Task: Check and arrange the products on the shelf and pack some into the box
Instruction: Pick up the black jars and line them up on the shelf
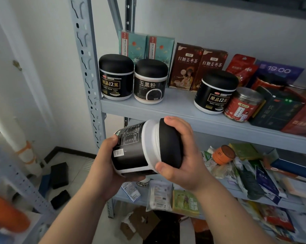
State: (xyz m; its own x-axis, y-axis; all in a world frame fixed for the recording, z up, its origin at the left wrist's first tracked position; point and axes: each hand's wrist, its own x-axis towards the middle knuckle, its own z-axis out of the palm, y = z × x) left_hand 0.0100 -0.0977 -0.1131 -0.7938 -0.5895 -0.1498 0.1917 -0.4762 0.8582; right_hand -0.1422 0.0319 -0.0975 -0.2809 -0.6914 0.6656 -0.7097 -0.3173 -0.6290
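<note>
I hold a black jar (pixel 140 148) with a white collar and black lid on its side in front of the shelf, its barcode label facing up. My left hand (pixel 104 166) grips the jar's base end. My right hand (pixel 184 155) grips the lid end, thumb and fingers curled round the black lid. On the grey shelf (pixel 175 106) above stand three similar jars: a black one (pixel 116 77) at far left, a beige-labelled one (pixel 150 81) beside it, and another black one (pixel 216 92) further right.
Teal boxes (pixel 145 46), brown tea boxes (pixel 198 66), red pouches (pixel 242 69) and a clear red-labelled can (pixel 244 104) fill the shelf's back and right. The lower shelf (pixel 127 195) holds several loose packets. A cardboard box (pixel 140 224) lies on the floor below. A grey upright (pixel 86 67) stands left.
</note>
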